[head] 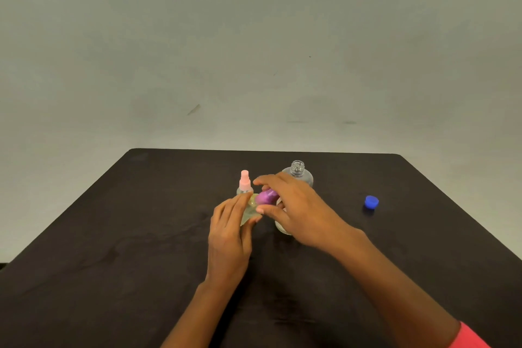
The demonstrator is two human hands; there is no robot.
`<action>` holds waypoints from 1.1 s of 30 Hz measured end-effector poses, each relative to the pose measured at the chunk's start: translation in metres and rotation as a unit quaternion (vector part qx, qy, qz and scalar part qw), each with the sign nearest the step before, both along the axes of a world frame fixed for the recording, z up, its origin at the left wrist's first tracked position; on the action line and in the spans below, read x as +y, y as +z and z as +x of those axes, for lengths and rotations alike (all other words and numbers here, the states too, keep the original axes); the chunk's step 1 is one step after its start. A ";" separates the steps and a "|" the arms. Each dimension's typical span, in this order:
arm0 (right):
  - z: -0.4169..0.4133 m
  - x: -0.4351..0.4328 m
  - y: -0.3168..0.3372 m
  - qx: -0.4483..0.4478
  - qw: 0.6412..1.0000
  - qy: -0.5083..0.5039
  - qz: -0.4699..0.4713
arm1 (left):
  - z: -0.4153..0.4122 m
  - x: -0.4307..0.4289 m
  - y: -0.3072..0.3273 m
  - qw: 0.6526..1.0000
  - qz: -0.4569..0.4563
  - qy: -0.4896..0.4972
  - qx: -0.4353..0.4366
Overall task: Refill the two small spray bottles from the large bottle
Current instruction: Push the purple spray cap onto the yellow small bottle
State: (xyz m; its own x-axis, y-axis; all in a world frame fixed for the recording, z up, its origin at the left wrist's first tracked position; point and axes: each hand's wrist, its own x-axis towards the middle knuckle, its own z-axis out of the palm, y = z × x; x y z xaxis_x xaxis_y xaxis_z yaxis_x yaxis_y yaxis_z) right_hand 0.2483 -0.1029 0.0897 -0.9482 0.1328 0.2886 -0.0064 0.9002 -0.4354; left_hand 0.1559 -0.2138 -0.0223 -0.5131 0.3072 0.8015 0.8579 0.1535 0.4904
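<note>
A dark worktop (141,234) is seen before a pale wall. Toward its middle, a small spray bottle with a pink sprayer (244,181) stands upright. Just in front of it, a second small bottle of yellowish clear plastic (250,210) is gripped by the left hand (230,230), whose fingers are wrapped against its side. A purple cap (266,197) at the top of this bottle is pinched between the thumb and fingers of the right hand (293,206); the two hands are brought close together over the bottle, nearly touching. Whether the cap is seated on the neck cannot be told. Behind the right hand, the large clear bottle (298,174) stands upright with its threaded neck uncovered. Well apart to the right, a blue cap (371,202) lies on the worktop. A pink sleeve (474,337) is seen at the lower right corner.
</note>
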 end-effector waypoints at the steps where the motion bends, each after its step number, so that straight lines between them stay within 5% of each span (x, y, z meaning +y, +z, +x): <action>1: 0.000 0.002 -0.001 0.010 1.000 0.008 0.005 | -0.001 -0.001 0.000 1.000 -0.002 0.003 0.001; 15: 0.002 0.008 -0.005 0.123 0.991 -0.012 -0.052 | 0.000 -0.002 0.004 0.998 -0.017 0.027 0.054; 21: -0.003 0.005 -0.011 0.129 0.979 -0.095 -0.123 | 0.002 -0.001 0.004 0.994 -0.017 0.054 0.088; 25: -0.003 0.007 -0.011 0.094 0.981 -0.165 -0.037 | 0.004 0.000 0.004 0.993 -0.029 0.056 0.100; 30: 0.006 0.012 -0.003 0.077 0.995 -0.031 -0.046 | 0.002 -0.001 0.004 0.996 -0.022 0.055 0.074; 33: 0.007 0.010 -0.002 0.110 0.989 -0.056 -0.086 | 0.001 -0.001 0.006 0.995 -0.011 0.057 0.075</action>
